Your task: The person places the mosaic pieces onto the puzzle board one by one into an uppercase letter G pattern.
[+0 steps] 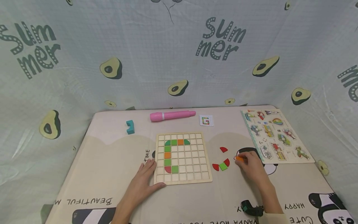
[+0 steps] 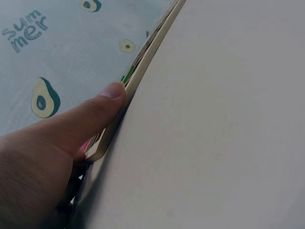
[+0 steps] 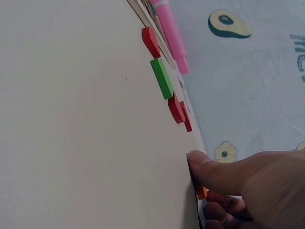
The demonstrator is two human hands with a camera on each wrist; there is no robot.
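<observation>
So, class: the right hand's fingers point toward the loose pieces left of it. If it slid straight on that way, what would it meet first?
Most likely the red curved piece beside the green square. The right hand, pinching an orange piece, points left toward them. Depth is uncertain; the wooden grid board lies beyond.

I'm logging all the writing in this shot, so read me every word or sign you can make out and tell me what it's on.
"Summer": printed several times on the backdrop.
"TIME": on the mat, beside the grid board.
"BEAUTIFUL" and "HAPPY", upside down: along the mat's near edge; the other words there are cut off.
Small card: a coloured pattern, no readable text.
Picture board: too small to read.
</observation>
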